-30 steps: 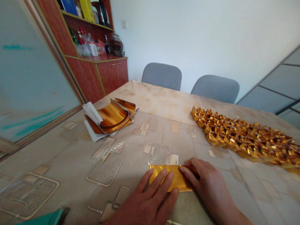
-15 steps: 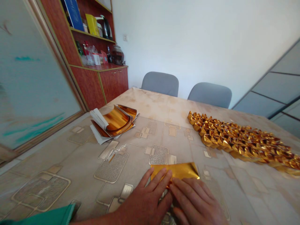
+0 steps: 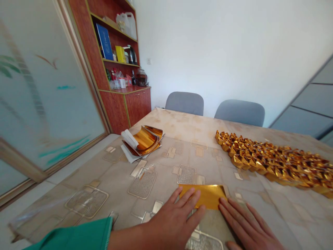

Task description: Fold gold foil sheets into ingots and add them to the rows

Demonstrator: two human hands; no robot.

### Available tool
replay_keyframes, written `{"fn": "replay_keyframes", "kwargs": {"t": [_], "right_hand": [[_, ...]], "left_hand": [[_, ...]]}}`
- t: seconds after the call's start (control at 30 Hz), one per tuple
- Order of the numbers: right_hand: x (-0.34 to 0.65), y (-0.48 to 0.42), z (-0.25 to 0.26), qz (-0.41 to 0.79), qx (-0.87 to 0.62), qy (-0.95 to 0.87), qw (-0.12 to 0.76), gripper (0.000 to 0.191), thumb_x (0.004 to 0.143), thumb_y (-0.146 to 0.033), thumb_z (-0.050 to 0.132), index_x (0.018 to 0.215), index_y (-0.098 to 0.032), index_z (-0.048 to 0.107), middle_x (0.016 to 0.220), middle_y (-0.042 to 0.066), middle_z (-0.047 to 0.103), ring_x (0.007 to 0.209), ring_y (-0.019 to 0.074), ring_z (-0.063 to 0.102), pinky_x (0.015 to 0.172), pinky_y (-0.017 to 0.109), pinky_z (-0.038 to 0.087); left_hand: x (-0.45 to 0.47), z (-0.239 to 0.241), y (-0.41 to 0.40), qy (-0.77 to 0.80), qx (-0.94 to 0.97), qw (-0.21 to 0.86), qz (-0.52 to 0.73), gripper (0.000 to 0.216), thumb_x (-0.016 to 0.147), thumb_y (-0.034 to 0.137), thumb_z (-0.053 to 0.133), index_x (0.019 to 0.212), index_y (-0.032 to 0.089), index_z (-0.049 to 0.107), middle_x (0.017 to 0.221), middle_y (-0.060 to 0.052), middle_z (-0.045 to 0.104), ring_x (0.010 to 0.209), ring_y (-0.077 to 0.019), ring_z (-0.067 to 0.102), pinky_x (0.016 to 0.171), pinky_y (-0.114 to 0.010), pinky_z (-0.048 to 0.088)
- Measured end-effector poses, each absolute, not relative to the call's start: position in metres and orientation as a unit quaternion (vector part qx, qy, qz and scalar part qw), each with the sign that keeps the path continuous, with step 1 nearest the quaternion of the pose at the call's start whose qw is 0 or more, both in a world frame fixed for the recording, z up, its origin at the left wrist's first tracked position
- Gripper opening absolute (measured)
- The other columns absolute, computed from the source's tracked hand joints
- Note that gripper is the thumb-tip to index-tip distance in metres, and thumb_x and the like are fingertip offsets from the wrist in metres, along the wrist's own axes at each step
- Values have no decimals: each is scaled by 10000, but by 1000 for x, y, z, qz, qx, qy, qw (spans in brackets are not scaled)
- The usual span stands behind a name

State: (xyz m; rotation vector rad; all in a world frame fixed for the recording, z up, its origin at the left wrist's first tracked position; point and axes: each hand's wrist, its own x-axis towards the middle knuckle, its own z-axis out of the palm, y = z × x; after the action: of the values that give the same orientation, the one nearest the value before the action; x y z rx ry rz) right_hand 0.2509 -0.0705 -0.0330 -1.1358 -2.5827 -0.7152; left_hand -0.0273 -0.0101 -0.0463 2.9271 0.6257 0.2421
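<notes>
A folded strip of gold foil paper (image 3: 212,197) lies flat on the patterned tablecloth in front of me. My left hand (image 3: 179,215) rests on its left end, fingers stretched and spread over the foil. At the strip's lower right corner, the fingertips of my right hand (image 3: 247,222) touch the edge, with the fingers extended side by side. To the right stand rows of folded gold foil pieces (image 3: 273,158), packed close together. A loose stack of curled gold foil sheets (image 3: 147,139) with white backs lies farther off to the left.
The table (image 3: 179,119) reaches back to two grey chairs (image 3: 184,102) by the white wall. A red-brown cabinet (image 3: 114,107) with shelves of bottles and boxes stands at the back left. On the left is a frosted glass door (image 3: 52,90).
My right hand has slid rightward along the foil strip to its right end, away from my left hand. The camera view has shifted up and to the left.
</notes>
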Motion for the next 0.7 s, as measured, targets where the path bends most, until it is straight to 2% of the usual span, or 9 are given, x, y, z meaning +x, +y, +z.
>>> {"fn": "replay_keyframes", "kwargs": {"t": [0.07, 0.17, 0.33, 0.43, 0.5, 0.57, 0.6, 0.7], "right_hand": [[253, -73, -35, -248, -395, -877, 117, 805, 901, -511, 566, 1559, -176, 247, 1309, 72, 651, 1057, 288, 703, 762, 425, 573], [253, -73, -39, -252, -399, -873, 122, 779, 900, -503, 562, 1554, -196, 271, 1313, 59, 650, 1053, 280, 704, 769, 419, 569], [251, -71, -37, -265, -404, -867, 124, 559, 893, -469, 581, 1371, -179, 564, 1302, 64, 665, 1052, 280, 697, 795, 429, 558], [248, -69, -31, -261, -402, -870, 118, 444, 902, -459, 582, 1246, -188, 656, 1231, 62, 714, 1004, 276, 707, 834, 441, 526], [243, -65, -27, -242, -409, -871, 120, 362, 912, -411, 587, 1197, -207, 678, 1173, 49, 744, 971, 269, 712, 878, 451, 495], [237, -62, -25, -213, -432, -866, 133, 270, 924, -334, 569, 1140, -231, 695, 1107, 30, 767, 931, 257, 713, 920, 465, 459], [233, -59, -25, -194, -451, -860, 140, 233, 925, -290, 553, 1096, -246, 705, 1067, 18, 774, 907, 251, 711, 935, 476, 443], [219, -54, -25, -151, -497, -843, 139, 197, 888, -188, 540, 890, -265, 722, 891, 3, 772, 819, 247, 696, 943, 516, 423]], "left_hand": [[-30, -38, -10, 211, 970, 93, 78, 824, 909, 674, 414, 1512, 127, 283, 1581, -237, 238, 1468, -357, 230, 1148, -571, 278], [-39, -20, -12, 213, 967, 122, 63, 756, 945, 648, 356, 1516, 157, 290, 1591, -187, 248, 1480, -306, 210, 1172, -535, 256], [-66, 10, -15, 234, 964, 128, -8, 692, 954, 525, 490, 1523, 191, 281, 1571, -140, 317, 1453, -296, 297, 1173, -551, 243], [-76, 13, -11, 231, 967, 107, 3, 695, 938, 524, 525, 1513, 198, 309, 1550, -130, 375, 1440, -312, 324, 1174, -569, 216], [-76, 8, -4, 213, 973, 86, 34, 587, 943, 484, 543, 1448, 208, 424, 1465, -108, 511, 1406, -302, 388, 1180, -558, 206], [-72, 0, 3, 195, 976, 53, 78, 341, 984, 345, 512, 1299, 227, 569, 1317, -66, 643, 1329, -269, 484, 1170, -536, 239], [-69, -4, 6, 188, 976, 32, 104, 264, 1004, 254, 468, 1224, 225, 611, 1242, -59, 681, 1262, -238, 541, 1153, -505, 284], [-61, -12, 11, 148, 977, -20, 153, 227, 999, 169, 442, 1077, 175, 655, 1041, -78, 727, 1044, -202, 637, 1015, -391, 443]]}}
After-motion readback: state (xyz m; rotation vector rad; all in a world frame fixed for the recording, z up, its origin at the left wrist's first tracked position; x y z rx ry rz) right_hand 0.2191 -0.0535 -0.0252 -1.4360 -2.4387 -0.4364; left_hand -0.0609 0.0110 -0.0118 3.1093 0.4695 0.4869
